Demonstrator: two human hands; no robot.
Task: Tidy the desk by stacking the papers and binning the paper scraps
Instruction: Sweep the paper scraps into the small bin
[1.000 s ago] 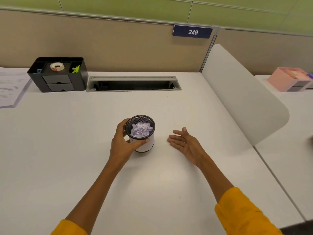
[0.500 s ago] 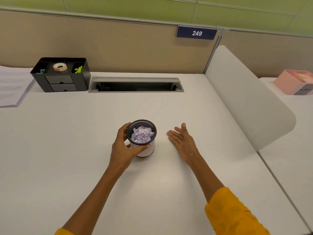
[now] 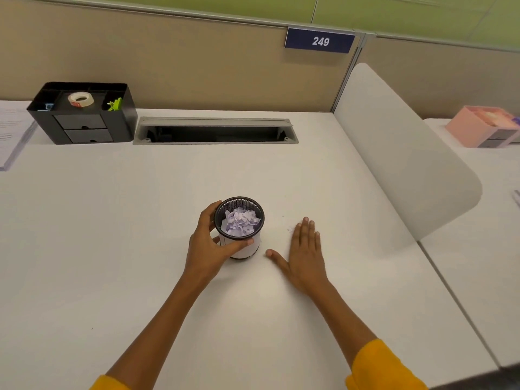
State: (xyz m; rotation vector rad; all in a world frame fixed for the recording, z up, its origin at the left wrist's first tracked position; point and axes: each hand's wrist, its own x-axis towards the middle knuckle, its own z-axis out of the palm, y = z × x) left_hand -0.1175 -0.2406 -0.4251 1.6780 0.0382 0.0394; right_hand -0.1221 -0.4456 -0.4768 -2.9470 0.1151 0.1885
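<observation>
One white desk [image 3: 112,249] fills most of the frame; one tan partition wall [image 3: 168,57] runs across the top, carrying one blue plate numbered 249 [image 3: 320,40]; one white curved divider [image 3: 394,153] stands at the right, with a second desk surface beyond it bearing one pink organiser [image 3: 484,126] at the right edge. One grey cable slot [image 3: 215,130] lies open at upper centre; just left of it sits one black desk organiser [image 3: 84,114] with two drawers, holding one roll of tape [image 3: 80,99] and one green clip [image 3: 116,104]. One stack of papers [image 3: 12,130] lies at the far left edge, cut off by the frame.

Near the centre stands one small mesh bin [image 3: 239,226], upright on the desk, filled with pale lilac paper scraps [image 3: 240,222]; their number cannot be counted. Two hands show, both with yellow sleeves at the bottom edge; the left hand [image 3: 209,243] curls round the bin's side, thumb across its front; the right hand [image 3: 304,249] lies flat, palm down on the desk just right of the bin, fingers straight and together, thumb spread toward the bin without touching it, holding nothing.
</observation>
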